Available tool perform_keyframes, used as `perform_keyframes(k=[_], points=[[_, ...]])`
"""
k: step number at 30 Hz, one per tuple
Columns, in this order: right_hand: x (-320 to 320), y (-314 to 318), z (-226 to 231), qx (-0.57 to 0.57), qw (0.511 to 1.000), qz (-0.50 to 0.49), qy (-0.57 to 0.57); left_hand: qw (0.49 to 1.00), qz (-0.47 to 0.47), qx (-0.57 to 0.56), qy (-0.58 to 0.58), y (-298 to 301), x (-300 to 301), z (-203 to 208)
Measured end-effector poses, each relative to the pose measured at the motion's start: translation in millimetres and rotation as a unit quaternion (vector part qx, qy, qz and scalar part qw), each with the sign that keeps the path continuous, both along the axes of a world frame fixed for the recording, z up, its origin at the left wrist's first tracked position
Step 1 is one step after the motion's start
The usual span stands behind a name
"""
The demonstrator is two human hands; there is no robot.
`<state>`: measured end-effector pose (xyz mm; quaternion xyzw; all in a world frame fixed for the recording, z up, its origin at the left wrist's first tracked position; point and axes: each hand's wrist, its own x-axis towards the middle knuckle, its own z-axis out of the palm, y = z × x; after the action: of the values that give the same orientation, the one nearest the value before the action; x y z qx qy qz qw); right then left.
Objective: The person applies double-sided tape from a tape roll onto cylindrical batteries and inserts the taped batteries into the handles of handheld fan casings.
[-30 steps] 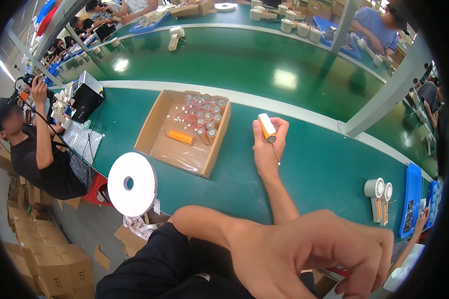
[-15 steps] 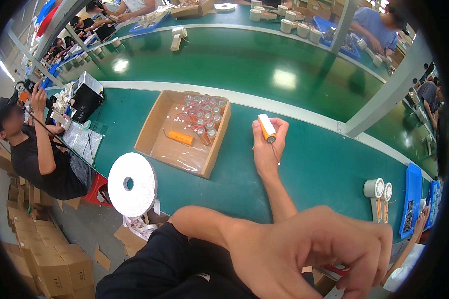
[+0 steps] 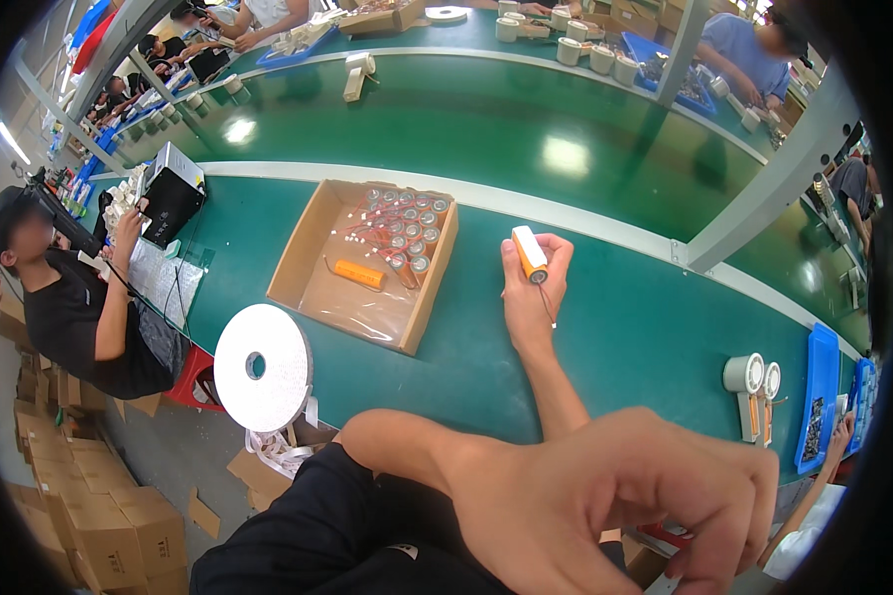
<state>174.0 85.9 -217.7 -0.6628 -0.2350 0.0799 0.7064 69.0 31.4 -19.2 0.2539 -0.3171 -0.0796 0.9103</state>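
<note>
My right hand is above the green bench, closed around an orange cylindrical battery. A white strip lies along the battery's upper side, and thin dark wires hang from its near end. Close to the camera, my left hand reaches across my body to the lower right. Its fingers are curled downward. A small pale edge shows by the fingertips, but I cannot make out what it is. Left of my right hand stands an open cardboard box with several upright wired batteries and one orange battery lying down.
A big white tape roll stands at the bench's near-left edge. White round-headed devices and a blue tray are on the right. A metal post rises at the bench's far edge. A person in black sits at left.
My hands and the battery have hardly moved. The person at left has lowered a raised hand, and the hand by the blue tray at right has shifted slightly.
</note>
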Motion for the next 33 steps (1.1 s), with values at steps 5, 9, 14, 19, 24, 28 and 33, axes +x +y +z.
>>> perform_keyframes(k=[5, 9, 14, 19, 24, 28, 33], points=[[-1, 1, 0, 0.002, 1.0, 0.001, -0.005, 0.998, 0.051, 0.016, -0.02, -2, 0, -2], [-2, 1, 1, 0.001, 1.0, 0.005, -0.001, 0.999, 0.047, 0.025, -0.009, 0, -1, -1], [-2, -1, 5, -0.004, 1.0, 0.001, -0.004, 0.999, 0.037, 0.035, -0.013, 0, 1, -2], [-5, -1, 12, -0.016, 0.999, 0.005, 0.04, 0.998, 0.045, 0.041, -0.019, 1, 1, -3], [-2, 0, 4, -0.014, 1.0, 0.0, 0.017, 0.997, 0.049, 0.046, -0.027, 1, 0, -2], [-6, -2, 14, -0.023, 0.999, 0.003, 0.038, 0.997, 0.055, 0.049, -0.033, 1, 0, -3], [-5, -3, 14, -0.017, 0.999, 0.005, 0.041, 0.997, 0.054, 0.046, -0.007, 4, -6, 2]])
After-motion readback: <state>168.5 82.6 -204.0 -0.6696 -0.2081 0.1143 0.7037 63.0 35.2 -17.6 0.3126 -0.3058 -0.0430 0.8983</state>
